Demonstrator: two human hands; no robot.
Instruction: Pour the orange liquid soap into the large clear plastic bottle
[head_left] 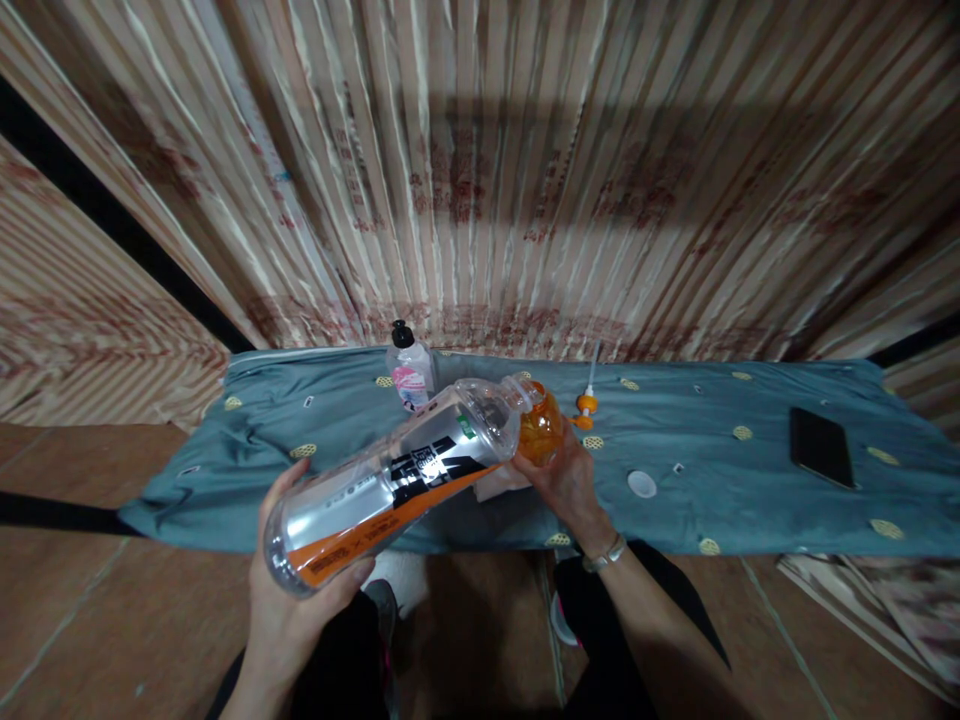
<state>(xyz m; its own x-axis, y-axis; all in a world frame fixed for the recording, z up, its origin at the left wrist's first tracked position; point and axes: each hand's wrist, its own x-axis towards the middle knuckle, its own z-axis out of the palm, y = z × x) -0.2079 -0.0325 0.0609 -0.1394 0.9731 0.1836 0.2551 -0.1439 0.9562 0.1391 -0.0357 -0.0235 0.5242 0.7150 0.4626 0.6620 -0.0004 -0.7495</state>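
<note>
A dark, flat rectangular device point(821, 447) lies toward the right end of the teal cloth point(712, 490). A clear bottle point(411, 378) with a black top and pink label stands near the far edge, before a pleated, red-printed curtain point(495, 240).

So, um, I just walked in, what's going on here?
A person's left hand holds the base of a large clear bottle with a silver, orange and black label, held aslant. The right hand holds an orange container at its neck end; whether anything is flowing isn't clear. On the blue-green cloth lie an orange pump top, a white disc and a dark flat device. A black-topped bottle stands behind.
</note>
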